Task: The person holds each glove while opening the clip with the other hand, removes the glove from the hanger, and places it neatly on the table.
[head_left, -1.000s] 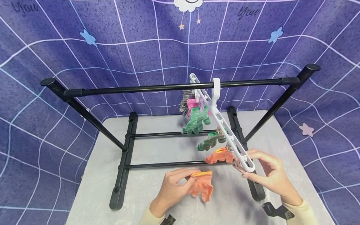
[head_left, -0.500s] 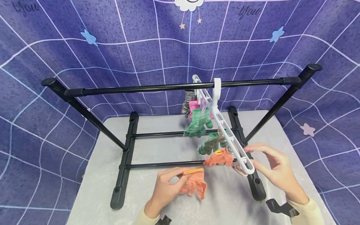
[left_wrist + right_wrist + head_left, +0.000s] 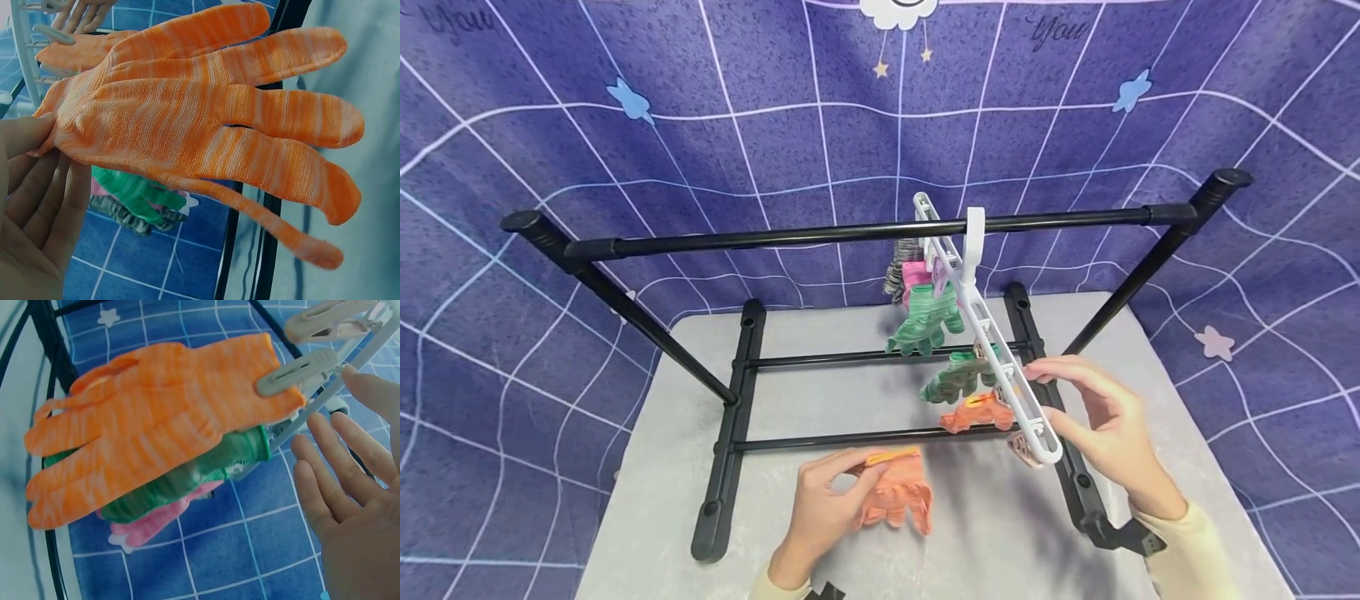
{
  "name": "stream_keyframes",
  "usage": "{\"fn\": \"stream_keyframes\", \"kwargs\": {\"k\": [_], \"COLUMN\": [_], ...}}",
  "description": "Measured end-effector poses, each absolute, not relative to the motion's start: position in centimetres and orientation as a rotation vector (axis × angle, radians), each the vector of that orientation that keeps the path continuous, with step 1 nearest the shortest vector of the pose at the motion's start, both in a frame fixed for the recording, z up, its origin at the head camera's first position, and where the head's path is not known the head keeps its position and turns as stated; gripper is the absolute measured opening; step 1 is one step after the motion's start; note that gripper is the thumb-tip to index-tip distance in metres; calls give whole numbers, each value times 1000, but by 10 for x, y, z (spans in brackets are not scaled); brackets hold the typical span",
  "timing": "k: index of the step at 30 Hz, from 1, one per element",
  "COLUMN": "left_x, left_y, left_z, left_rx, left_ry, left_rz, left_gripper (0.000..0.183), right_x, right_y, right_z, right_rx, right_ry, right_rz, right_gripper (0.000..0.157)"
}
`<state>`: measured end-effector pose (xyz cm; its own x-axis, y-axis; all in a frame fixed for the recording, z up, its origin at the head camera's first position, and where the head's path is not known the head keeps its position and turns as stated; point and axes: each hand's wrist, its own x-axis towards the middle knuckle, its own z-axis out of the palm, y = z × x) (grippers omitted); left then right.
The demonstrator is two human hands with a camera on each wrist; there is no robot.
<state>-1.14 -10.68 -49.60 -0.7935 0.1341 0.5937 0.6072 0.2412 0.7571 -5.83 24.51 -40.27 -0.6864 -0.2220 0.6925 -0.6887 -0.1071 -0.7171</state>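
An orange striped knit glove (image 3: 895, 493) is held in the air above the near part of the grey table (image 3: 827, 404), near and left of the white clip hanger (image 3: 971, 293); it is pinched at its cuff between the thumb and fingers of the left hand (image 3: 826, 502), apparently so that the glove's body and fingers hang free and unfolded; the right hand (image 3: 1112, 429) is raised beside the near right end of the hanger, its thumb and fingers apart and clamped on nothing; whether the rail is touched by a fingertip cannot be told, though the rail is probably being steadied or turned there; the hanger is carried by its hook (image 3: 974, 237) over the black top bar (image 3: 775, 237), its length pointed from far to near, presumably so that the clips are brought within reach; by a beige clip (image 3: 297, 372) a second orange glove (image 3: 137, 422) is gripped at the cuff, so that it hangs fingers down; beyond it a dark green glove (image 3: 958, 379), a lighter green glove (image 3: 928, 321), a pink glove (image 3: 914, 273) and a grey striped glove (image 3: 895, 275) are hung in file; no glove is held by the nearest clip (image 3: 1022, 450).
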Motion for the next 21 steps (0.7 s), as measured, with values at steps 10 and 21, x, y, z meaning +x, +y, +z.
{"fn": "stream_keyframes", "kwargs": {"k": [10,21], "left_x": [-13,-7], "left_y": [-118,-130], "left_z": [-494,-497], "left_rx": [-584,-389], "left_ry": [-2156,-2293], "left_rz": [-1595,-1676], "left_gripper": [26,18], "right_x": [-64,-68], "right_y": [234,222], "right_z": [-402,-404], "right_rx": [995,1104], "right_ry": [-1899,-1827], "right_rz": [1872,1954], "right_gripper": [58,76]}}
